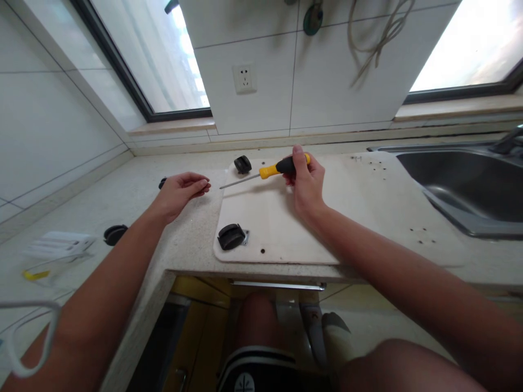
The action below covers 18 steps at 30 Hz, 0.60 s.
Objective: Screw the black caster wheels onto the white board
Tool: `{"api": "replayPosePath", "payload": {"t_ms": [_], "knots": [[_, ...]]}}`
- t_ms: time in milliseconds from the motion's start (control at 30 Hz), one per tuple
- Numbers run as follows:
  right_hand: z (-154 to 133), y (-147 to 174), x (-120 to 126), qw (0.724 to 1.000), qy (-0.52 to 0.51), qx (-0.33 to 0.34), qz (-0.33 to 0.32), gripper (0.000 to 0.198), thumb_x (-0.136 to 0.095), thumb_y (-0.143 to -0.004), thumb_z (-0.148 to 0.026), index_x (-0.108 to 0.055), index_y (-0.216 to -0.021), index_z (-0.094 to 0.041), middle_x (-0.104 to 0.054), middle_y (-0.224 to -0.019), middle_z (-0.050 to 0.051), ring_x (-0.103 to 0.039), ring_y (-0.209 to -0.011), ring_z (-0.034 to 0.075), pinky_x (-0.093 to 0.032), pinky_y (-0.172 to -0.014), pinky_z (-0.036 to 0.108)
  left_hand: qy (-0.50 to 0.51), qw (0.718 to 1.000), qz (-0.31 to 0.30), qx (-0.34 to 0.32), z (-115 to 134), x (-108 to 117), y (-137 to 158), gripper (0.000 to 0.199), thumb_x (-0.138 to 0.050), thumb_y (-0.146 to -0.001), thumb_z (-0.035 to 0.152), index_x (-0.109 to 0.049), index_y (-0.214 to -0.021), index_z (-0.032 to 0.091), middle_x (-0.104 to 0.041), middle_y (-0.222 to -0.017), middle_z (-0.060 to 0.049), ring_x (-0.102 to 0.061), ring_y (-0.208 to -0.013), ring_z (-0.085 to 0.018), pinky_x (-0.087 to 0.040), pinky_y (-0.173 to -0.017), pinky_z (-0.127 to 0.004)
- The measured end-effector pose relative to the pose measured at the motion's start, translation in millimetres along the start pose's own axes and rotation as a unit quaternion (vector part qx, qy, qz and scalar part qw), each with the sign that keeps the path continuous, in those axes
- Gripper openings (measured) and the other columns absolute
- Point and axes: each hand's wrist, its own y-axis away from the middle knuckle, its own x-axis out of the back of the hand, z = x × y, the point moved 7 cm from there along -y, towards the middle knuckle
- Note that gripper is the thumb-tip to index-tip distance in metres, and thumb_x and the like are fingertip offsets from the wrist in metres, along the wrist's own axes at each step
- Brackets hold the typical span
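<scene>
Two casters (231, 237) obstruct the board (376, 201) at left; its far right leaves room.

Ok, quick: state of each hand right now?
Left hand: half-curled; whether it pinches something small can't be told.
Right hand: closed around the yellow-and-black screwdriver.

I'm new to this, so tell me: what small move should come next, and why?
Perhaps bring the left hand to the tip of the screwdriver: they're close but apart, and the right hand holds it pointing that way.
</scene>
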Motion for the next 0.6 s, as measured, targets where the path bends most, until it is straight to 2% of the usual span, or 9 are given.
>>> {"api": "replayPosePath", "payload": {"t_ms": [67,233,367,500,600], "knots": [[0,-1,0,1.0,-0.021,0.004,-0.003,0.067,-0.089,-0.082,-0.084,-0.065,-0.08,-0.022,-0.059,-0.067,-0.004,-0.052,-0.054,0.008,-0.041,-0.049,0.023,0.022,1.0,-0.021,0.002,10,-9,5,0.054,-0.109,-0.06,0.049,-0.085,-0.098,0.02,-0.085,-0.102,-0.008,-0.079,-0.094,-0.02,-0.066,-0.101,-0.037],[0,-1,0,1.0,-0.026,0.008,-0.007,0.066,-0.088,-0.083,-0.085,-0.065,-0.081,-0.023,-0.062,-0.067,-0.004,-0.054,-0.054,0.008,-0.042,-0.05,0.023,0.016,0.998,-0.064,-0.006,26,-28,15,0.06,-0.112,-0.058,0.051,-0.086,-0.104,0.021,-0.085,-0.103,-0.008,-0.08,-0.101,-0.023,-0.067,-0.106,-0.04],[0,0,0,1.0,-0.01,0.006,-0.013,0.068,-0.084,-0.085,-0.089,-0.065,-0.083,-0.023,-0.063,-0.067,-0.004,-0.055,-0.054,0.009,-0.043,-0.052,0.023,-0.016,0.998,-0.065,-0.015,33,-33,19,0.063,-0.113,-0.053,0.05,-0.085,-0.101,0.02,-0.085,-0.105,-0.009,-0.08,-0.103,-0.023,-0.066,-0.107,-0.039],[-2,0,0,1.0,-0.001,0.004,-0.017,0.068,-0.083,-0.085,-0.089,-0.064,-0.083,-0.024,-0.063,-0.067,-0.003,-0.055,-0.055,0.01,-0.045,-0.053,0.023,-0.065,0.996,-0.061,-0.029,39,-36,22,0.066,-0.109,-0.053,0.058,-0.084,-0.101,0.02,-0.086,-0.109,-0.012,-0.081,-0.108,-0.029,-0.067,-0.105,-0.044],[-2,0,-1,1.0,0.005,0.005,-0.016,0.068,-0.085,-0.083,-0.089,-0.063,-0.083,-0.024,-0.062,-0.067,-0.004,-0.055,-0.056,0.01,-0.046,-0.053,0.024,-0.072,0.995,-0.062,-0.029,40,-37,23,0.067,-0.109,-0.052,0.061,-0.086,-0.1,0.02,-0.087,-0.108,-0.013,-0.081,-0.107,-0.029,-0.066,-0.104,-0.044]]}}
